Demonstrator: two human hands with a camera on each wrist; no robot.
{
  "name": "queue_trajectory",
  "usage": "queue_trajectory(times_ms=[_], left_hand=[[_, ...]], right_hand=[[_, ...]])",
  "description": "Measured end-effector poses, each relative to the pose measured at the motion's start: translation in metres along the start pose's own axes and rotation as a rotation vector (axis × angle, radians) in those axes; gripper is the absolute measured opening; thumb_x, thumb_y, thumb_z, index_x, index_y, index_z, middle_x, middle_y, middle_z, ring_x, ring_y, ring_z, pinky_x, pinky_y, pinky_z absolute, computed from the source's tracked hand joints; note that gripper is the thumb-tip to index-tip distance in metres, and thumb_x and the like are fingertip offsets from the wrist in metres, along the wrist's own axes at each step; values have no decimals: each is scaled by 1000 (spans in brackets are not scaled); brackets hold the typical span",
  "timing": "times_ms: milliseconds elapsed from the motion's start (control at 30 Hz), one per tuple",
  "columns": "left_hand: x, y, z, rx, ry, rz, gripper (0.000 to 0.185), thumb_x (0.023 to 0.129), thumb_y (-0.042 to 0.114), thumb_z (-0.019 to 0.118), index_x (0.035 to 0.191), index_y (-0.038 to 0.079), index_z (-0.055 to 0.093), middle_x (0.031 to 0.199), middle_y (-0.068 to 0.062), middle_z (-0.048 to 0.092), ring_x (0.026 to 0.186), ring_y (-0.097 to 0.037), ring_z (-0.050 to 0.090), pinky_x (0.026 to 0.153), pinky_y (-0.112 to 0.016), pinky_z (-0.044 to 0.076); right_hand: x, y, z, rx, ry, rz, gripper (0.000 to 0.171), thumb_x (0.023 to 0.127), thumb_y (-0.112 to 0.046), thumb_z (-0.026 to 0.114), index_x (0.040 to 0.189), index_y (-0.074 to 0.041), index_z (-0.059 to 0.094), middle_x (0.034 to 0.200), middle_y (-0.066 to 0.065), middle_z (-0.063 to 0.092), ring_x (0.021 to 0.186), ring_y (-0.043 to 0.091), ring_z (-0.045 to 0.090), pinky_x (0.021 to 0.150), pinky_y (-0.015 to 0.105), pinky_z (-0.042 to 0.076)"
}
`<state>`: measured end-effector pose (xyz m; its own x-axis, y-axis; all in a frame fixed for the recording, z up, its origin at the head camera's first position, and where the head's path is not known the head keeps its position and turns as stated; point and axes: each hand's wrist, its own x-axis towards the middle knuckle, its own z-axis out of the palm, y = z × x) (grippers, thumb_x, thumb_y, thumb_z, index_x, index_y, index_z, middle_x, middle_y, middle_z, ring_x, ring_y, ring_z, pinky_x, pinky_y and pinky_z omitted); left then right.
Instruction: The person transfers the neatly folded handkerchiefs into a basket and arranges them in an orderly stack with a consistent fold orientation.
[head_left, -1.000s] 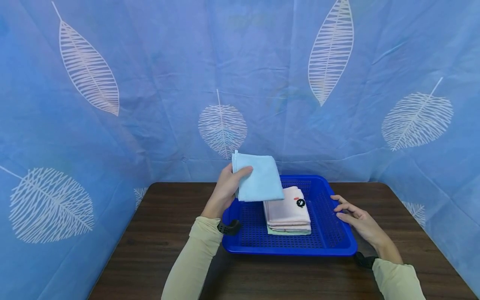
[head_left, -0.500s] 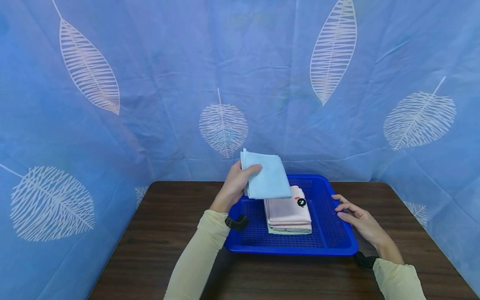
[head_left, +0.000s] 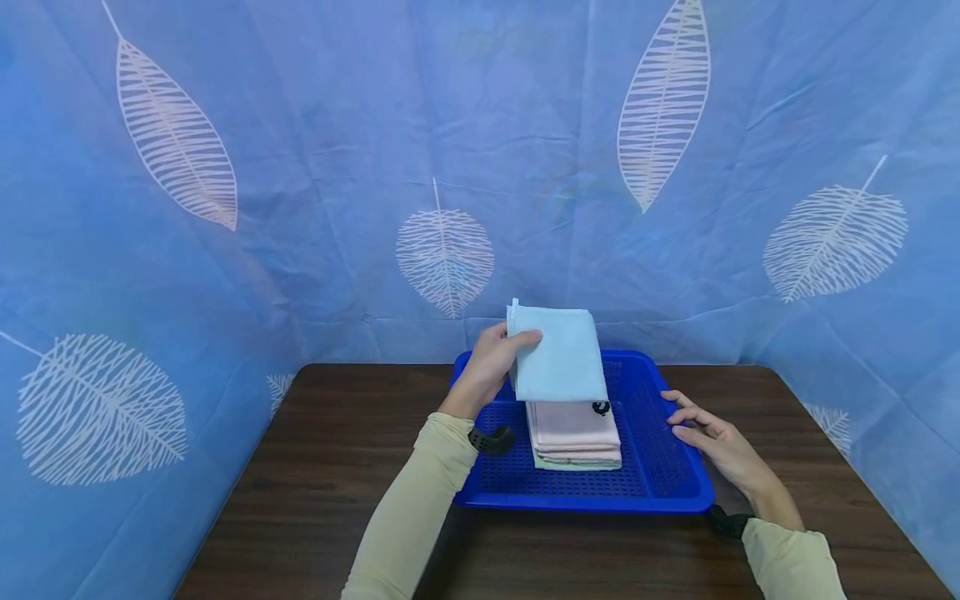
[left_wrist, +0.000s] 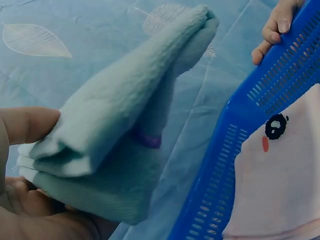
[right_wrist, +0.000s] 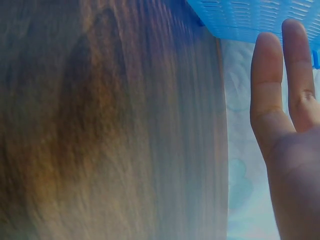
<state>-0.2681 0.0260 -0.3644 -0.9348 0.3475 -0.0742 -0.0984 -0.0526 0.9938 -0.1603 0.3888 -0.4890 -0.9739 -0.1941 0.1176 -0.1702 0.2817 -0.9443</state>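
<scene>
My left hand (head_left: 486,367) grips a folded light-blue towel (head_left: 562,357) by its left side, thumb on top and fingers beneath. The towel is held up over the back of a stack of folded towels (head_left: 576,429), overlapping it in the head view. That stack lies inside a blue plastic basket (head_left: 585,502); pink is on top, with a black embroidered eye (left_wrist: 275,127), and pale green at the bottom. A purple mark (left_wrist: 146,139) shows on the held towel's underside. My right hand (head_left: 723,442) rests its fingertips on the basket's right rim, two fingers (right_wrist: 266,75) straight along the outer wall.
The basket stands on a dark wooden table (head_left: 315,483), close to its back edge. Behind it hangs a blue curtain (head_left: 540,167) with white leaf prints. Black bands (head_left: 492,440) are worn on both wrists.
My left hand has carried the light-blue towel to the right, so that it now covers more of the pink towel in the head view. My right hand has stayed at the basket rim.
</scene>
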Motion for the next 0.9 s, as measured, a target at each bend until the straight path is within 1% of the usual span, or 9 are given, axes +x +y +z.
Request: queue_trajectory(times_ms=[67,167,267,333,400,533,767,900], left_hand=[[4,-3,3,-8,-11,-11,40,97,26,69,135,14,63,131,-9,65,115,-25,66,97,-44,56],[9,-8,8,-5,-23,-35,43,98,23,67,139,13,59,133,-11,64,116,-26,66,96,-45,56],[13,-13,12,9,-25,-54,49,99,20,63,145,13,51,136,-13,60,116,-27,64,94,-45,56],[15,-17,15,20,-16,-62,52,99,19,61,147,11,45,138,-14,57,116,-27,63,94,-45,55],[16,-22,17,27,-1,-69,52,99,17,59,147,10,42,139,-15,54,115,-27,61,94,-45,54],[19,-33,20,35,22,-75,50,97,15,57,144,8,42,139,-16,53,114,-26,59,93,-45,52],[24,-46,26,-6,-11,-96,55,95,13,56,146,6,38,140,-17,51,116,-27,58,96,-45,52],[25,-51,28,4,-32,-112,63,94,12,55,153,7,32,147,-17,46,122,-28,55,101,-48,49]], right_hand=[[0,0,0,2,1,9,33,109,-19,48,126,9,54,151,-31,37,130,-24,30,95,5,41],[-1,-1,1,-2,2,23,34,109,-21,48,126,8,54,152,-31,36,135,-20,29,96,5,40],[-1,-1,1,-8,10,34,35,109,-22,49,126,8,54,152,-31,36,140,-14,28,96,4,39],[-1,-1,2,-10,18,38,35,109,-22,49,126,7,55,151,-31,37,140,-13,29,96,5,40],[0,-1,2,-12,21,37,35,109,-22,49,126,7,55,151,-30,37,140,-13,29,96,5,40],[0,1,3,-18,19,25,33,109,-21,49,126,6,55,153,-29,37,137,-18,29,97,3,38],[-1,2,0,-14,27,8,32,109,-19,49,125,7,55,153,-29,38,133,-23,29,96,3,37],[-1,2,0,-22,28,5,32,109,-19,49,125,7,55,153,-29,37,133,-23,29,96,2,36]])
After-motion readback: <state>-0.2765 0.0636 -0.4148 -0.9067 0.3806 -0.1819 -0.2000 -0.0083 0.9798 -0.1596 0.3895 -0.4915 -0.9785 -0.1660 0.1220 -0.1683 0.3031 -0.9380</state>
